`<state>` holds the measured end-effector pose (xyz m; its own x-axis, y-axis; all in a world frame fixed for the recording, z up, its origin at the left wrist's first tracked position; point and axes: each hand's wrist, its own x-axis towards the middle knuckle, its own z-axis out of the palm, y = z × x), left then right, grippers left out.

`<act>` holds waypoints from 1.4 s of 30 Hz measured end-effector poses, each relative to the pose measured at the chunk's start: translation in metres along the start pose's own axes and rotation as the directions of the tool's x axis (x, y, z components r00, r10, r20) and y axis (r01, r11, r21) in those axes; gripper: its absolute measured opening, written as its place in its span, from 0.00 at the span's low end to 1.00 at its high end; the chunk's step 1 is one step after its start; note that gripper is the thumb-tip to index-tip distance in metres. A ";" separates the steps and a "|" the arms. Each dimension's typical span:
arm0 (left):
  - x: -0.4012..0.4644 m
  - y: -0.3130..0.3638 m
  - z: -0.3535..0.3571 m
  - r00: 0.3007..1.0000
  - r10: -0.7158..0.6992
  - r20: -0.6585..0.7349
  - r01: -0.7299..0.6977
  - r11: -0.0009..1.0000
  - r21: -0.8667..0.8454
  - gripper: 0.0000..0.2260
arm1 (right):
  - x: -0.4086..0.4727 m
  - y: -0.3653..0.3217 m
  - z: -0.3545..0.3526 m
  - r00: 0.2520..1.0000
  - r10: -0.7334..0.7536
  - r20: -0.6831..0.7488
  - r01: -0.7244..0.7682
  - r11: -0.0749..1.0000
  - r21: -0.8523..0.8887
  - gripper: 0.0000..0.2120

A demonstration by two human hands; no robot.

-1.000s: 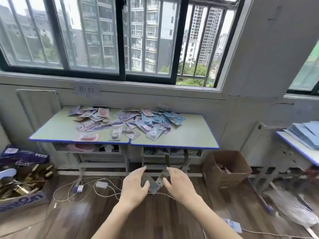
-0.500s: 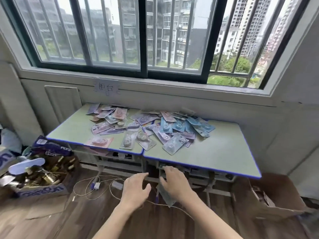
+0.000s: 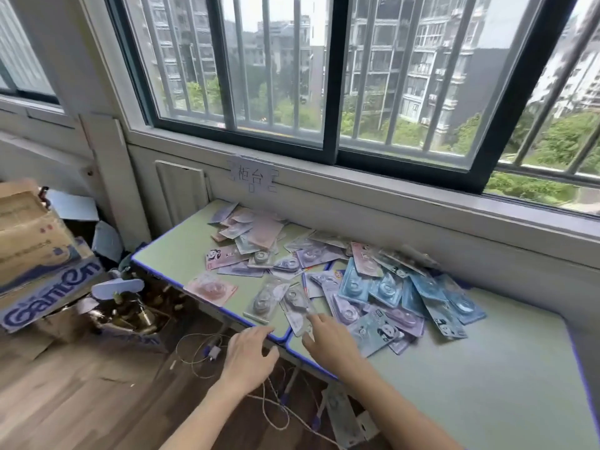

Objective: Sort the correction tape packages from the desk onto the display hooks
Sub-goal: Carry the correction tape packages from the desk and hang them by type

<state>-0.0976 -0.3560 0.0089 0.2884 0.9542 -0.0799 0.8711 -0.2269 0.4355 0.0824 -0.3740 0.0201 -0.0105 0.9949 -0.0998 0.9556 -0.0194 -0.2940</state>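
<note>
Several correction tape packages [image 3: 373, 287] in pink, purple, grey and blue lie heaped on two green desks [image 3: 487, 368] with blue edging under the window. A grey package [image 3: 297, 308] lies at the front edge where the desks meet. My right hand [image 3: 328, 341] reaches over that edge with fingers extended, its fingertips at the grey package's near corner. My left hand [image 3: 250, 355] hovers open just in front of the left desk's edge, holding nothing. No display hooks are in view.
Cardboard boxes [image 3: 35, 251] and a box of metal parts [image 3: 130, 313] stand on the floor at the left. Cables [image 3: 207, 349] and a power strip [image 3: 341, 417] lie on the wooden floor below the desks. A paper label [image 3: 253, 177] hangs under the windowsill.
I have come close to the desks, which now fill the lower view. Both hands rose from in front of the desk legs to the front edge; the right hand no longer holds packages.
</note>
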 end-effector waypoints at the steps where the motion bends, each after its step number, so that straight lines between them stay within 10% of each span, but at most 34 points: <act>1: 0.008 -0.002 -0.001 1.000 -0.014 -0.013 0.014 1.000 -0.002 0.21 | 0.009 0.000 -0.001 1.000 -0.012 -0.003 0.012 1.000 0.009 0.18; 26: 0.315 -0.112 -0.053 0.988 -0.104 0.116 0.122 0.981 -0.154 0.19 | 0.353 -0.031 0.031 0.947 0.272 0.171 -0.314 0.895 0.317 0.16; 36: 0.382 -0.140 -0.060 0.982 -0.086 0.170 0.108 0.986 -0.126 0.21 | 0.443 -0.030 0.062 0.785 0.576 0.229 -0.582 0.556 0.594 0.14; 42: 0.408 -0.129 -0.056 0.982 -0.044 0.182 0.078 0.980 -0.183 0.20 | 0.444 -0.010 0.062 0.718 0.594 0.363 -0.537 0.140 0.832 0.09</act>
<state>-0.1139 0.0737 -0.0299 0.3170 0.9119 -0.2606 0.8036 -0.1123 0.5845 0.0503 0.0623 -0.0798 0.4531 0.6668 -0.5918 -0.1060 -0.6188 -0.7784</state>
